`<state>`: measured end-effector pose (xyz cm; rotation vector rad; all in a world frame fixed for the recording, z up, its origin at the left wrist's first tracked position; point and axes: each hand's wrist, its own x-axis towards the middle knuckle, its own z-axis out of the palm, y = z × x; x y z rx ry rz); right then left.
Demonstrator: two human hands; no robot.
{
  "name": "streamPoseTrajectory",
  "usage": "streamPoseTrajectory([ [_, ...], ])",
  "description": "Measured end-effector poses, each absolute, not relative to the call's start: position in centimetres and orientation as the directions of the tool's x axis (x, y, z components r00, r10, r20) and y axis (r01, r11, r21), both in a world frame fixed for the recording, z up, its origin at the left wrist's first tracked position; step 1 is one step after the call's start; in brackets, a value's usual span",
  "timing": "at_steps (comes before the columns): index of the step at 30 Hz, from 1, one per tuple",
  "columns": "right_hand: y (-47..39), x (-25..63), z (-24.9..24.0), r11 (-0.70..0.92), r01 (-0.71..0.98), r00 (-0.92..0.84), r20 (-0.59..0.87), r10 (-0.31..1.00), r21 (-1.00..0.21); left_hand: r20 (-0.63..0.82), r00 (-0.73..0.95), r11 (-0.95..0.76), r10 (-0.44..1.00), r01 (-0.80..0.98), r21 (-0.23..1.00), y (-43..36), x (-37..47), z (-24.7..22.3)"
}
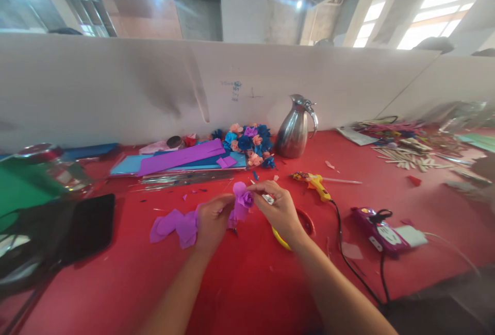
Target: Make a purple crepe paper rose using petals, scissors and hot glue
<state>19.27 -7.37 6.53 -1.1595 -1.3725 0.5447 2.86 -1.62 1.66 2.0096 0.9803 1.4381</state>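
Above red worktop (240, 283), purple paper flower (243, 199): left hand (212, 219), fingers pinching one side; right hand (277, 206), fingers grasping other; purple petals (181, 227) beside left hand, glue gun (316, 185) farther right.

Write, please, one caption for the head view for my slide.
Left hand and right hand hold a purple paper flower above a red table near a yellow glue gun.

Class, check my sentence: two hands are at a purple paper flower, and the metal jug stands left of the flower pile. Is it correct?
Not quite. The head view shows the metal jug standing right of the flower pile, not left. The rest holds: the left hand and right hand are at a purple paper flower.
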Motion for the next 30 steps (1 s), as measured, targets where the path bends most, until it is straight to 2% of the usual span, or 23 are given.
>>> streamPoseTrajectory([
  [4, -7.5, 19.4, 7.0, 0.383, 0.304, 0.155, 0.442, 0.883, -0.872, 0.500, 0.286, -0.559, 0.817, 0.187, 0.808, -1.5, 2.8, 1.5],
  [11, -7.6, 19.3, 6.7, 0.365, 0.136, 0.126, 0.381, 0.916, -0.921, 0.412, 0.336, -0.471, 0.847, 0.115, 0.874, -1.7, 2.9, 1.8],
  [17, -7.6, 19.7, 7.2, 0.341, 0.086, 0.088, 0.348, 0.934, -0.936, 0.424, 0.345, -0.489, 0.837, 0.129, 0.863, -1.9, 2.9, 2.4],
  [23, -7.4, 19.5, 7.1, 0.298, 0.052, 0.098, 0.302, 0.948, -0.953, 0.444, 0.426, -0.548, 0.789, 0.161, 0.821, -2.2, 3.0, 2.9],
  [27, -7.4, 19.3, 7.0, 0.223, -0.084, 0.071, 0.217, 0.974, -0.971, 0.415, 0.453, -0.514, 0.789, 0.117, 0.850, -2.4, 3.1, 3.2],
  [30, -7.6, 19.6, 7.1, 0.234, -0.128, 0.016, 0.234, 0.972, -0.964, 0.398, 0.457, -0.473, 0.796, 0.059, 0.879, -2.5, 3.1, 3.4],
])
